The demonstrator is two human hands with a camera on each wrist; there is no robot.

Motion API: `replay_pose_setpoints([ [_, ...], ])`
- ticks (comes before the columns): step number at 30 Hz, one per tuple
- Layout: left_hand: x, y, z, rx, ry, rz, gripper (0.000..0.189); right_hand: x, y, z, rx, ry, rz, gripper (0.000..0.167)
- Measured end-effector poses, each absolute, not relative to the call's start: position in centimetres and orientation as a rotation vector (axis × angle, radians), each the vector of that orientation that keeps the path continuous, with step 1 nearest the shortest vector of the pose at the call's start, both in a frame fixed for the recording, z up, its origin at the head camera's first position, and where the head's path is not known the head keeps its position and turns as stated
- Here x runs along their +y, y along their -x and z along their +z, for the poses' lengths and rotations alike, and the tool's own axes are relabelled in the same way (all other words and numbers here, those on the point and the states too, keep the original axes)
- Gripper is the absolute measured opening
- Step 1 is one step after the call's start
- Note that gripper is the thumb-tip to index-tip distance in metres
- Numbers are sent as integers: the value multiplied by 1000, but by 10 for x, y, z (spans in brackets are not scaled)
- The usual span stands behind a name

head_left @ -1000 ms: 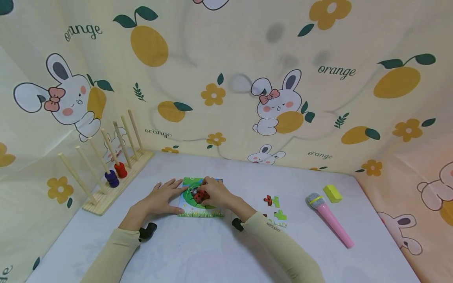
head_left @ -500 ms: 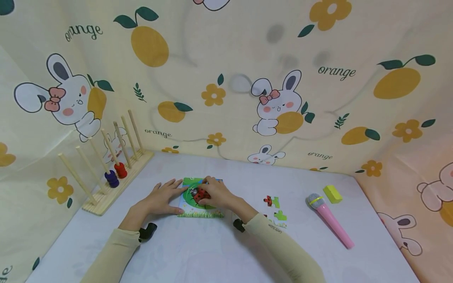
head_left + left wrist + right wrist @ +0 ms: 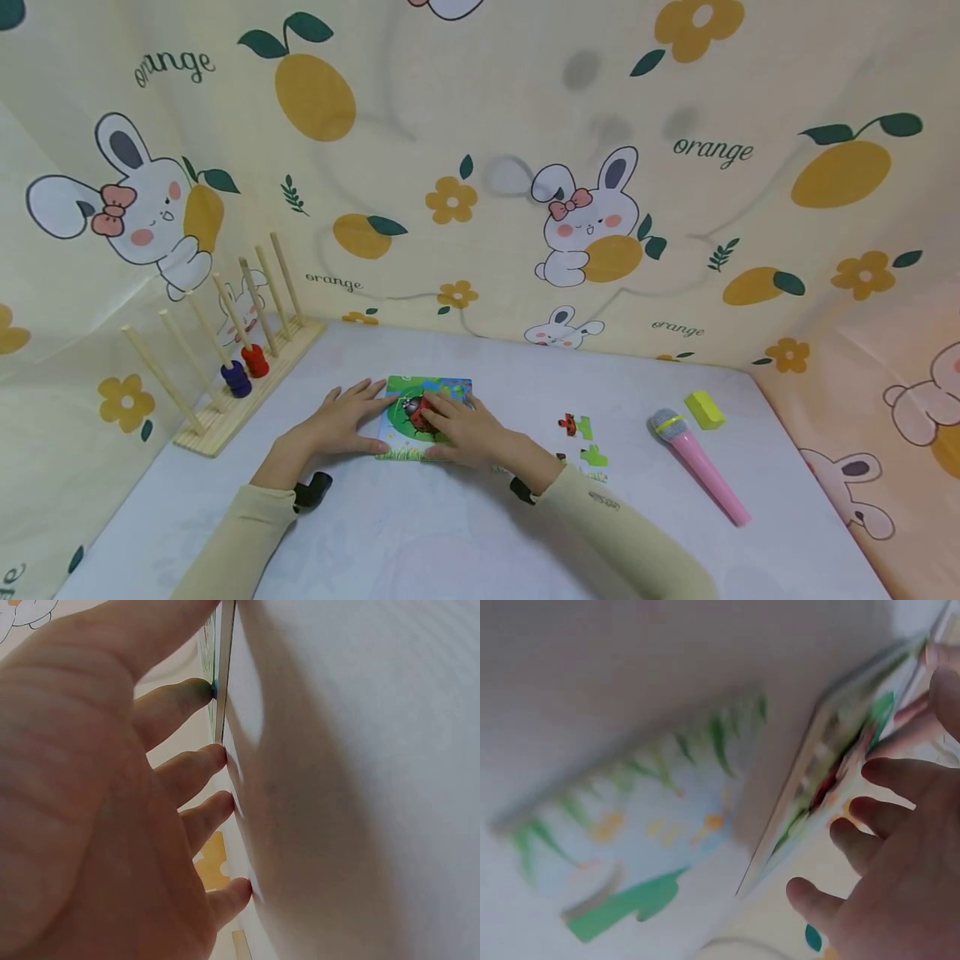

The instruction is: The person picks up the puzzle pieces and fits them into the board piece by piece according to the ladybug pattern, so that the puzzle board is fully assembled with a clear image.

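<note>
The ladybug jigsaw puzzle [image 3: 415, 417] lies flat on the white tabletop [image 3: 375, 533], near its middle and between the two hands. The left hand [image 3: 341, 423] is spread, with the thumb at the near-left corner of the puzzle and the index finger reaching over its left side; in the left wrist view, the remaining fingertips rest on the tabletop beside the board edge. The right hand [image 3: 474, 429] is extended with separated fingers over the right half of the puzzle, partly covering it; whether every fingertip makes contact cannot be told. To the right of the puzzle lie loose pieces: a red-and-green piece [image 3: 576, 426], a green piece [image 3: 594, 456] just nearer the person, and a grass-printed section [image 3: 645, 802], blurred in the right wrist view. Further right, a pink toy microphone [image 3: 705, 475] lies diagonally, its head near a yellow block [image 3: 705, 410]. At the left stands a wooden peg rack [image 3: 294, 348], carrying purple rings [image 3: 236, 380] and red rings [image 3: 256, 361] on adjacent pegs. A rabbit-and-orange-print backdrop [image 3: 487, 100] encloses the tabletop.
</note>
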State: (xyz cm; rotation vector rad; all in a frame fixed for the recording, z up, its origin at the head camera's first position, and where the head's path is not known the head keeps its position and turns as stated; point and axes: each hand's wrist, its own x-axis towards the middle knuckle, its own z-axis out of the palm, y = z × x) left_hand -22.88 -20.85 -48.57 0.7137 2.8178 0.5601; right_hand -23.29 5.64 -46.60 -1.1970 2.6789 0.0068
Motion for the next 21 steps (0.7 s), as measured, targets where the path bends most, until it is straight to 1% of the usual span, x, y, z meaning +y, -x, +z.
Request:
replay_pose_setpoints([
  [7, -208, 229, -486, 2815, -708, 541, 91, 59, 221, -465, 2647, 1243, -6, 75],
  [21, -209, 230, -489, 2816, -705, 550, 92, 60, 221, -471, 2643, 1228, -13, 78],
])
